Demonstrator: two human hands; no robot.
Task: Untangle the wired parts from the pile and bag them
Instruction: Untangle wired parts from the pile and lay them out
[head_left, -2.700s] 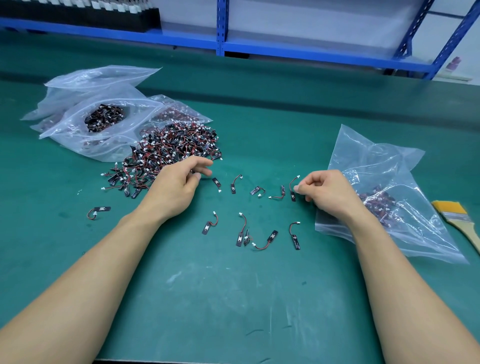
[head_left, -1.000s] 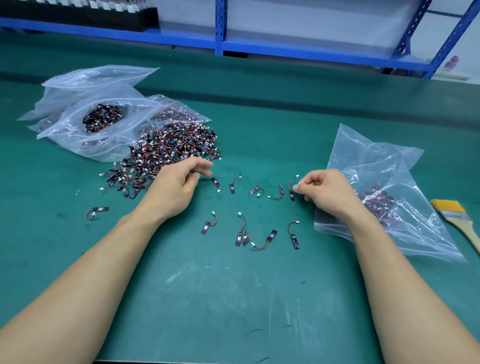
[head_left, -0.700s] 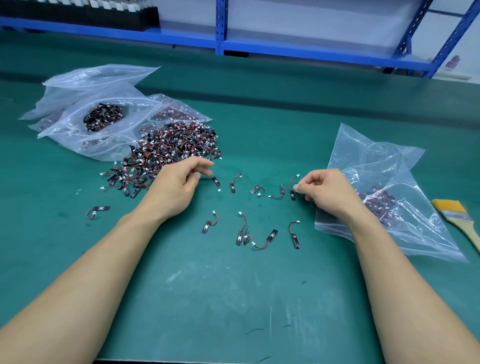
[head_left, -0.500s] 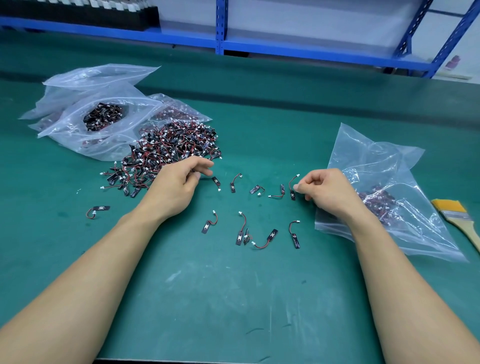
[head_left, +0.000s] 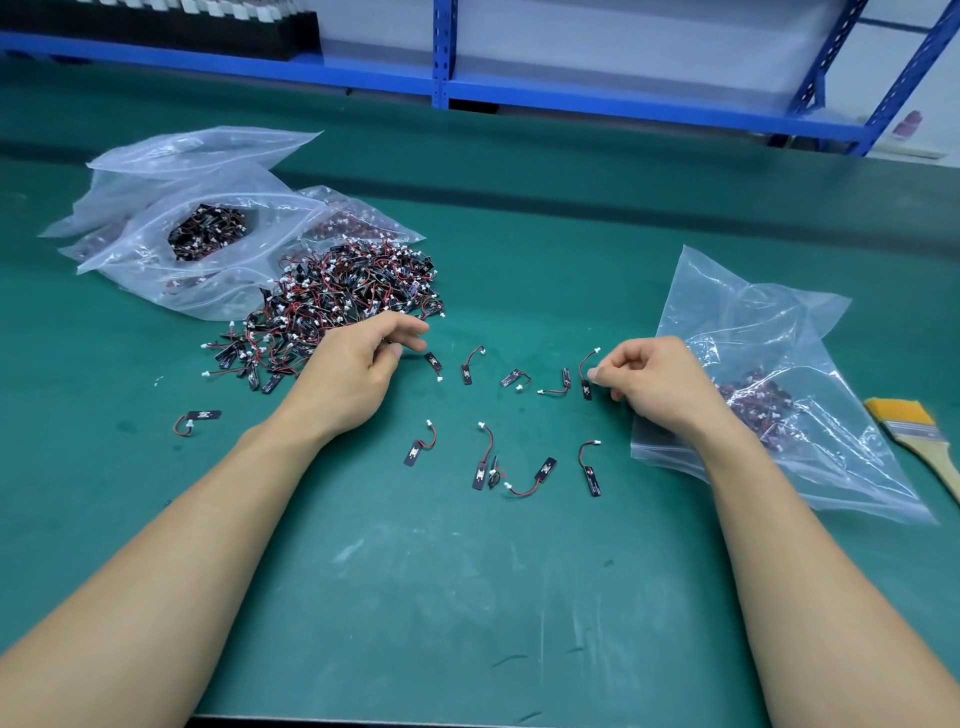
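Left hand (head_left: 353, 374) at pile (head_left: 343, 301) edge, fingers curled — grip unclear. Right hand (head_left: 654, 384) pinching wired part (head_left: 586, 387) beside bag (head_left: 753, 322). Loose parts (head_left: 467, 371) scattered between hands.

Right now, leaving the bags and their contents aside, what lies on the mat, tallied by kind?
Single wired parts: 11 (two in the lower row overlap, so they are hard to split)
Pile of tangled parts: 1
Brush: 1
Total: 13
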